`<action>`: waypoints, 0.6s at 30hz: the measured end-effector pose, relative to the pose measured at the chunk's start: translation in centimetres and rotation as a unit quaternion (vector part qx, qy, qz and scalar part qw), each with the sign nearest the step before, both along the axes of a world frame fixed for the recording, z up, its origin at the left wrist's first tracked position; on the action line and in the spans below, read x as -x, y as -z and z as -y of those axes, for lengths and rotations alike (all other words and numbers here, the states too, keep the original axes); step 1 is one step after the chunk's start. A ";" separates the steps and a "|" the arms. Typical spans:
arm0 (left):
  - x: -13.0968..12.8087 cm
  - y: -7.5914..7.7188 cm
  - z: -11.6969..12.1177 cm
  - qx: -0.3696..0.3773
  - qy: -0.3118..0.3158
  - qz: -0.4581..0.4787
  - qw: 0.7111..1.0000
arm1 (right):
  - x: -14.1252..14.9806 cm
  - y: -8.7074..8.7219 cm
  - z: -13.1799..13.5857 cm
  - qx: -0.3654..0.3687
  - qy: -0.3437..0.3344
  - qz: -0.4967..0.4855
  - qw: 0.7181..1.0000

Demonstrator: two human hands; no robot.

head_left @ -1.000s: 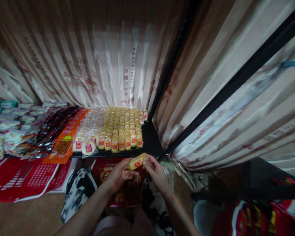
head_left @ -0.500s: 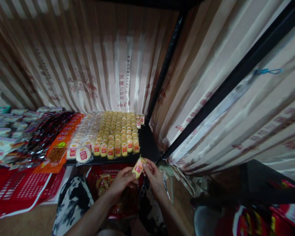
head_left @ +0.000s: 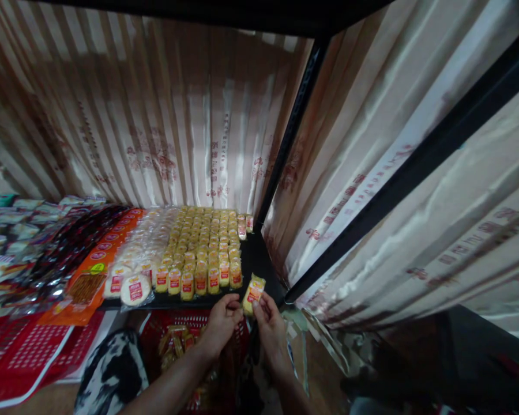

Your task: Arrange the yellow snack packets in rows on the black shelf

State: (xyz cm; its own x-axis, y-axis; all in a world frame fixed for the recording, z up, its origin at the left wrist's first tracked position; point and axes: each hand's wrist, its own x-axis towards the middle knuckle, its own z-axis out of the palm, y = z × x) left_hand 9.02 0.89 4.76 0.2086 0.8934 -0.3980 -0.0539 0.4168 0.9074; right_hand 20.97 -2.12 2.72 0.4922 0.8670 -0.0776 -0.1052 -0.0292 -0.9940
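Note:
A small yellow snack packet (head_left: 254, 295) with a red-and-white label is pinched by its lower right side in my right hand (head_left: 271, 325). It is tilted, in front of the black shelf's edge. My left hand (head_left: 225, 320) is just to its left, fingers curled in with nothing visible in them; whether its fingertips touch the wrapper I cannot tell. Beyond my hands, rows of matching yellow packets (head_left: 201, 253) stand close together on the black shelf (head_left: 259, 265). Below my left arm, more yellow packets (head_left: 173, 346) lie loose in a red basket (head_left: 199, 320).
Left of the rows lie round white cracker packets (head_left: 136, 288), orange snack bags (head_left: 89, 285), dark packets (head_left: 69, 248) and white bags (head_left: 0, 259). Another red basket (head_left: 21, 346) is at the lower left. Black shelf posts (head_left: 292, 129) and pale curtains (head_left: 190, 115) border the shelf.
The yellow packet has moved slightly right and turned more upright. Both hands gripped it before; my left fingers have come away from its face. The camera view has tilted a little.

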 end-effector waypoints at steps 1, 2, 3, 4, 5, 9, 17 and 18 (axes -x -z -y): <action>-0.3 0.0 -0.5 -0.017 -0.009 -0.028 0.999 | -0.4 0.2 -0.7 -0.007 0.020 0.006 1.000; -0.6 -0.2 -1.0 -0.035 -0.011 -0.047 0.998 | -0.7 0.4 -1.4 -0.013 0.034 0.008 0.999; -0.9 -0.4 -1.5 -0.053 -0.006 -0.058 0.997 | -1.0 0.6 -2.2 -0.019 0.043 0.007 0.999; -1.3 -0.6 -1.8 -0.070 0.008 -0.064 0.995 | -1.3 0.7 -2.9 -0.022 0.046 0.007 0.999; -1.7 -1.0 -2.1 -0.086 0.024 -0.071 0.993 | -1.5 0.8 -3.6 -0.025 0.047 0.009 0.999; -3.4 -2.4 -3.0 -0.179 0.052 -0.146 0.971 | -2.5 0.4 -6.3 -0.024 0.055 0.040 0.997; -11.5 -1.2 -7.7 -0.194 -0.007 -0.158 0.968 | -4.7 0.8 -12.2 -0.033 0.020 0.021 0.999; -12.8 -0.8 -8.6 -0.198 -0.014 -0.157 0.968 | -4.8 1.0 -12.9 -0.043 0.014 0.030 0.998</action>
